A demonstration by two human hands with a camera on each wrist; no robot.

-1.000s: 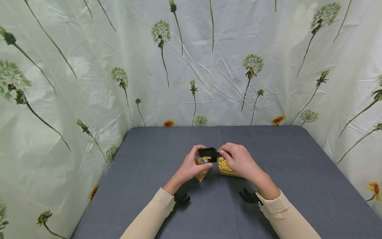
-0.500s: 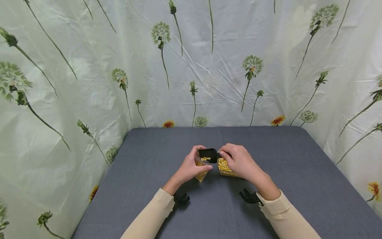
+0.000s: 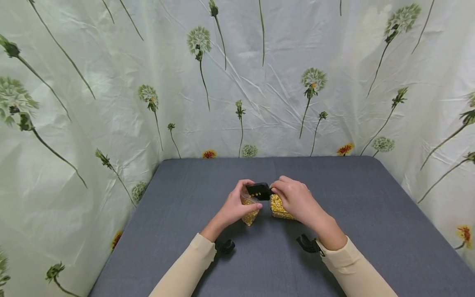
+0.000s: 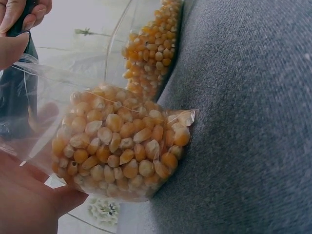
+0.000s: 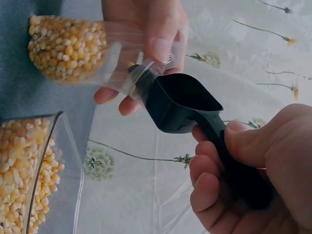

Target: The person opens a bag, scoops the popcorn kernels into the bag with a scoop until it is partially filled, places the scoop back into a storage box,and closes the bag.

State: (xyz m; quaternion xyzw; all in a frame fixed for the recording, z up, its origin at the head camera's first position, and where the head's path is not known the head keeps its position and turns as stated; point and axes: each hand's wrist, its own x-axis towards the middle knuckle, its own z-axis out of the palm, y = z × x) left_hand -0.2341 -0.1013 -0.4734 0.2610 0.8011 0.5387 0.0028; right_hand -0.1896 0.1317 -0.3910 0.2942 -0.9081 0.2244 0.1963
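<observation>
My left hand [image 3: 237, 205] grips the upper part of a clear plastic bag [image 4: 117, 141], thumb on the near side and fingers behind. Corn kernels fill the bag's lower part, which hangs close over the table. My right hand [image 3: 297, 202] holds a black scoop [image 5: 168, 109] by its handle, fingers wrapped round and thumb along the top. The scoop is tilted left, its front lip inside the bag's mouth. In the head view a few kernels show at that lip.
A clear container [image 5: 70, 151] of corn kernels stands on the grey table [image 3: 185, 185], just right of the bag and partly behind my right hand. A curtain [image 3: 274, 82] with a dandelion print hangs behind the table. Black wrist mounts [image 3: 308, 243] jut out under both forearms.
The scoop has tipped further toward the bag, and fewer kernels show in it than a second ago. Both hands stay nearly in place, keeping their holds.
</observation>
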